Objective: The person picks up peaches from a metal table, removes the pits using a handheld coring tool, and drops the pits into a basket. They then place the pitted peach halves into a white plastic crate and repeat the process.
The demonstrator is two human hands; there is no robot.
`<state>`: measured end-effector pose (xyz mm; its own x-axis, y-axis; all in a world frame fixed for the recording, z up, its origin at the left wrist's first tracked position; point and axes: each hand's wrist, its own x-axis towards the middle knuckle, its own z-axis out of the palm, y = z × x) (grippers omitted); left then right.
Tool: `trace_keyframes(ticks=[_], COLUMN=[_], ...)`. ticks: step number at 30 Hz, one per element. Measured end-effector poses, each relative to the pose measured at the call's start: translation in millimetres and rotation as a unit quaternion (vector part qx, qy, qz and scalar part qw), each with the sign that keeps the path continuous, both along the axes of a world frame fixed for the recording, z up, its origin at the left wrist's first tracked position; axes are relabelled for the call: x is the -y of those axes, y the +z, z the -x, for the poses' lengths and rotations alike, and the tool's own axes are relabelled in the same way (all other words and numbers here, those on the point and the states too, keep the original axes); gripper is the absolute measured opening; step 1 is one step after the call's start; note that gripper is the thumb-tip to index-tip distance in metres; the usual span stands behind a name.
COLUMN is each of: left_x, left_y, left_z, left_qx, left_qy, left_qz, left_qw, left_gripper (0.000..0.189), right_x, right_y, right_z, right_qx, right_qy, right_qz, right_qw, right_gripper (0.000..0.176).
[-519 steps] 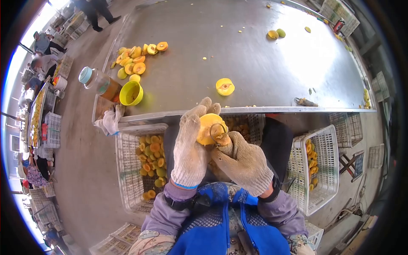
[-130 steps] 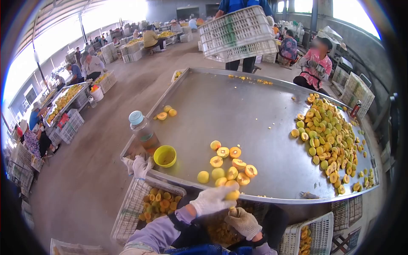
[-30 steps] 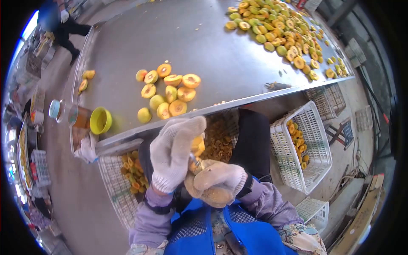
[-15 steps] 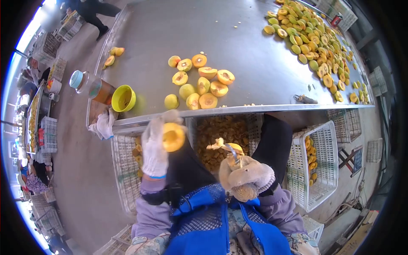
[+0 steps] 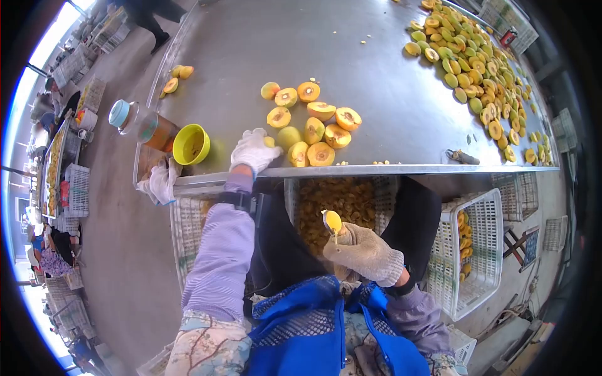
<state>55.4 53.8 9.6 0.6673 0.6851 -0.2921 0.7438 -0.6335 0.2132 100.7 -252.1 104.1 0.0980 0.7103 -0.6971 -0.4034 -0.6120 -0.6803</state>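
Note:
My left hand (image 5: 254, 150), in a white knit glove, reaches over the table's front edge with its fingers closed around a peach half (image 5: 269, 141), which they mostly hide. Just right of it lies a small group of cut peach halves (image 5: 313, 130), some with stones showing. My right hand (image 5: 367, 254), in a soiled glove, is closed around a small pitting knife (image 5: 327, 220) in front of my lap. Its metal blade is curved, and yellow flesh shows in it. The handle is hidden in the glove.
Below the table edge, a crate (image 5: 291, 199) holds dark scraps between my knees. A white crate (image 5: 495, 250) with peach pieces stands at right. A yellow-green cup (image 5: 191, 145), a jar (image 5: 147, 128) and a glove (image 5: 160, 182) sit at left. Peach halves (image 5: 480, 75) are heaped at back right.
My left hand has moved up to the table, and the hollowed peach half it held is gone from it. The stringy scrap on the pitting knife is gone; my right hand has turned.

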Motion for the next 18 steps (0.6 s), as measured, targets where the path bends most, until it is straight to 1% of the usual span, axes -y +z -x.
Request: trace_keyframes(ticks=[1, 2, 3, 4, 5, 6, 7, 8, 9, 11, 12, 13, 14, 15, 16, 17, 18], left_x=[0, 2, 9, 20, 33, 49, 67, 85, 104, 120, 124, 126, 128, 130, 131, 132, 136], left_y=[1, 2, 8, 18, 30, 42, 53, 62, 65, 68, 75, 86, 91, 90, 88, 87, 85], left_z=[2, 9, 17, 23, 30, 33, 34, 34, 35, 35, 36, 36, 36, 36, 36, 36, 36], left_qx=[0.001, 0.174, 0.326, 0.394, 0.456, 0.455, 0.436, 0.415, 0.414, 0.419, 0.415, 0.463, 0.509, 0.509, 0.535, 0.559, 0.564], left_qy=[-0.005, 0.084, 0.169, 0.118, 0.066, 0.069, 0.055, 0.041, -0.024, 0.010, 0.010, 0.041, 0.071, 0.071, 0.096, 0.120, 0.118], left_qz=[0.001, 0.253, 0.480, 0.561, 0.631, 0.632, 0.639, 0.647, 0.582, 0.514, 0.515, 0.532, 0.545, 0.545, 0.574, 0.602, 0.606], left_qw=[1.000, 0.948, 0.797, 0.718, 0.624, 0.623, 0.631, 0.639, 0.700, 0.749, 0.750, 0.708, 0.663, 0.663, 0.612, 0.558, 0.549], left_gripper=[0.063, 0.061, 0.059, 0.058, 0.057, 0.057, 0.057, 0.058, 0.058, 0.059, 0.059, 0.059, 0.059, 0.059, 0.059, 0.059, 0.060], right_x=[-1, -1, -3, -5, -9, -14, -16, -13, -12, -15, -22, -20, -16, -13, -11, -10, -9], right_y=[3, 2, 1, -1, -3, -7, -13, -29, -29, -23, 2, 5, 7, 8, 8, 10, 13], right_z=[-3, -4, -4, -4, -3, -1, 0, 5, 6, 6, 5, 7, 9, 10, 11, 11, 10], right_qx=[-0.004, -0.005, 0.015, 0.036, 0.034, 0.173, 0.309, 0.444, 0.441, 0.522, 0.449, 0.448, 0.422, 0.393, 0.400, 0.401, 0.405], right_qy=[-0.002, -0.009, -0.015, -0.019, -0.019, 0.026, 0.070, 0.117, 0.115, 0.145, 0.106, 0.105, 0.023, -0.058, -0.076, -0.078, -0.062], right_qz=[0.001, 0.003, 0.001, -0.001, 0.001, -0.005, -0.010, -0.060, -0.058, -0.087, 0.016, 0.016, -0.006, -0.028, -0.058, -0.057, -0.093], right_qw=[1.000, 1.000, 1.000, 0.999, 0.999, 0.985, 0.948, 0.886, 0.888, 0.836, 0.887, 0.888, 0.906, 0.917, 0.911, 0.911, 0.908], right_gripper=[0.029, 0.029, 0.025, 0.022, 0.022, 0.026, 0.030, 0.039, 0.039, 0.037, 0.031, 0.031, 0.029, 0.029, 0.030, 0.030, 0.029])
